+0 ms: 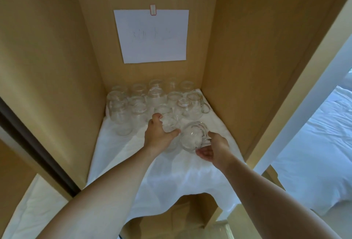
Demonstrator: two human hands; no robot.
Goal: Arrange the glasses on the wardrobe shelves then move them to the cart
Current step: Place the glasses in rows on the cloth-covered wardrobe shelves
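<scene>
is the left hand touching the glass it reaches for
Touching. In the head view the left hand wraps the glass: fingers curl over its far side and the thumb lies along its near side, no gap showing.

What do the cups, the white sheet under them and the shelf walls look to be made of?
Cups: clear glass, apparently; see-through with bright rims.
White sheet: soft cloth; it wrinkles and droops over the front edge.
Shelf walls: matte, tan wood-look board, perhaps laminate; faint grain only.

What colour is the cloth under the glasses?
White. The cloth covers the shelf beneath the glasses, seen in the head view.
</scene>
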